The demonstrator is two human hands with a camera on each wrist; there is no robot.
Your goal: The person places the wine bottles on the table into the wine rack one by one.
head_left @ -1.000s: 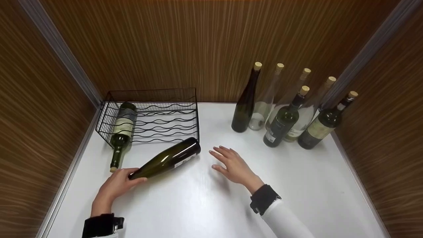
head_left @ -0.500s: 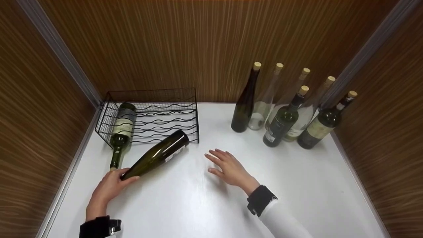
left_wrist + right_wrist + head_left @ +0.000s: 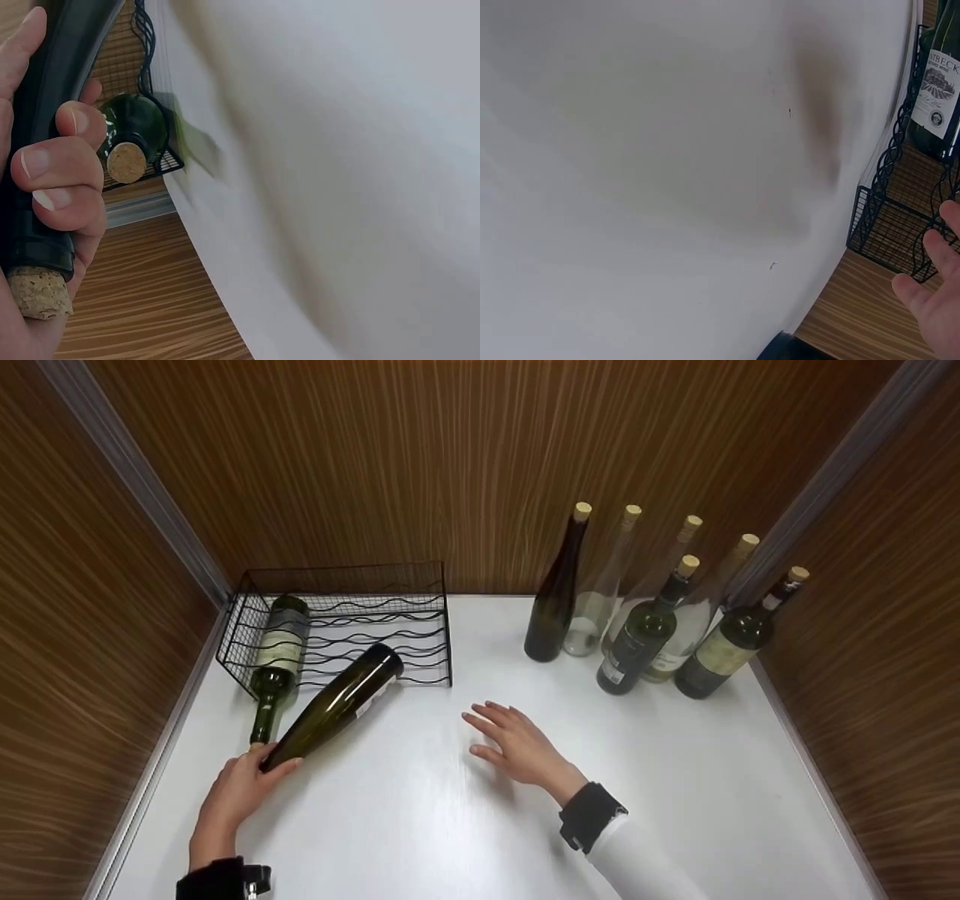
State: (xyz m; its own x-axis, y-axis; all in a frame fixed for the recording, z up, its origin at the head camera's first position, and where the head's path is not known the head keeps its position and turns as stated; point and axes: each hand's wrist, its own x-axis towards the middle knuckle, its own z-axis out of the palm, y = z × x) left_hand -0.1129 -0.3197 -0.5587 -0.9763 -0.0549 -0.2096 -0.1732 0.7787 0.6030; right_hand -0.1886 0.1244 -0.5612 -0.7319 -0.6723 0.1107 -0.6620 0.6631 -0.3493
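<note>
My left hand [image 3: 238,789] grips a dark green wine bottle [image 3: 337,699] by its neck, its base pointing away and to the right at the front of the black wire wine rack [image 3: 450,645]. In the left wrist view, fingers [image 3: 67,166] curl round the neck above the cork [image 3: 39,292]. Another green wine bottle [image 3: 279,649] lies in the rack's left end, its neck toward me. My right hand [image 3: 517,744] hovers over the white table with fingers spread, holding nothing. A white label [image 3: 937,91] on the held bottle shows in the right wrist view.
At the right stand several corked bottles: a tall dark one [image 3: 553,607], clear glass ones [image 3: 592,615], a green one with a dark label [image 3: 637,645] and one with a pale label [image 3: 724,652]. Wood-grain panels [image 3: 480,457] enclose the white table [image 3: 420,810].
My left hand has moved slightly left and toward me, swinging the bottle's base left and away, from the rack's front right corner to its front middle. My right hand has shifted slightly left.
</note>
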